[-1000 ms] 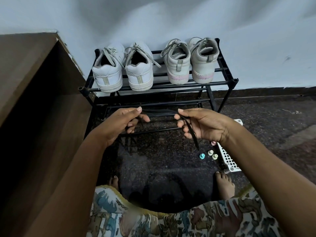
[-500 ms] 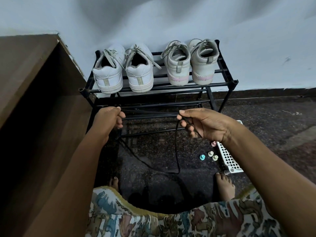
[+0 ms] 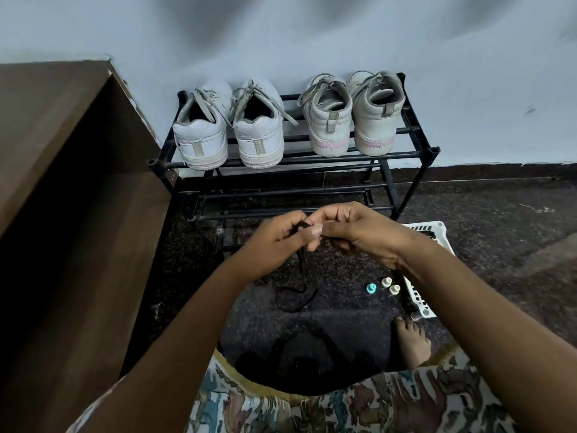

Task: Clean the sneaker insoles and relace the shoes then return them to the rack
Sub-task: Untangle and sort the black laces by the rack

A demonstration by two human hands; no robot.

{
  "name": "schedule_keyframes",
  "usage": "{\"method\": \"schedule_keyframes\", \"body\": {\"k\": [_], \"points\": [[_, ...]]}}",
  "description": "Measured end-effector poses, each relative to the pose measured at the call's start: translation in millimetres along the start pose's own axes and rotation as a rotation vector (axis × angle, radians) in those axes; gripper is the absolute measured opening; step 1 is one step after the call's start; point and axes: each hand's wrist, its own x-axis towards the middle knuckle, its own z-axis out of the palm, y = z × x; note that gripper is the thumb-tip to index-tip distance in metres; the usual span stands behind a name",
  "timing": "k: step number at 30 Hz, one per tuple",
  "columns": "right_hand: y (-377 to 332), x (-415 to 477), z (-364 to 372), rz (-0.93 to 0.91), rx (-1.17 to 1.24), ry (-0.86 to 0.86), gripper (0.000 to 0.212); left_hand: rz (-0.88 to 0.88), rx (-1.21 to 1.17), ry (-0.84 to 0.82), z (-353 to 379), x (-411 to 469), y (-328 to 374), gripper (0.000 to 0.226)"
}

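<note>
A black shoelace [image 3: 300,285] hangs from my two hands and loops on the dark floor below them. My left hand [image 3: 274,242] and my right hand [image 3: 352,232] meet in front of the rack's lower tier, both pinching the lace's upper end between fingertips. Two pairs of sneakers stand heels-out on the top shelf of the black metal shoe rack [image 3: 434,151]: a white pair [image 3: 231,129] on the left and a grey-white pair with pink soles [image 3: 352,117] on the right, all laced.
A brown wooden cabinet [image 3: 62,198] fills the left side. A white plastic basket [image 3: 421,295] lies on the floor at right, partly behind my right forearm. Three small caps, one teal [image 3: 371,289] and two cream [image 3: 391,285], sit beside it. My bare foot [image 3: 412,342] rests below.
My hands, spread apart with the lace stretched between them, have come together at the centre. The lace now hangs down in a loop on the floor.
</note>
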Motion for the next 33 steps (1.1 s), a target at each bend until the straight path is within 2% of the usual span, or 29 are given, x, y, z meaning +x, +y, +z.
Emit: {"method": "schedule_keyframes", "body": {"k": [2, 4, 8, 14, 18, 22, 28, 33], "points": [[2, 2, -1, -0.017, 0.034, 0.031, 0.012, 0.029, -0.049, 0.092, -1, 1, 2, 0.037], [7, 6, -4, 0.002, 0.074, 0.090, 0.004, 0.057, -0.058, 0.182, -3, 3, 2, 0.022], [11, 11, -5, 0.039, 0.221, 0.229, 0.013, 0.017, -0.170, 0.250, -5, 4, 4, 0.014], [9, 10, -9, 0.077, 0.501, 0.288, 0.006, -0.090, -0.347, 0.353, -5, 5, 10, 0.011], [8, 8, -11, 0.057, 0.644, 0.267, 0.011, -0.199, -0.494, 0.293, -10, 6, 9, 0.017], [6, 7, -10, 0.040, 0.687, 0.258, 0.013, -0.222, -0.603, 0.223, -12, 7, 10, 0.024], [5, 8, -7, 0.008, 0.592, 0.334, 0.011, -0.228, -0.502, 0.191, -9, 7, 11, 0.023], [7, 8, -10, -0.047, 0.312, 0.414, 0.007, -0.204, -0.137, 0.098, -6, 6, 9, 0.018]]}}
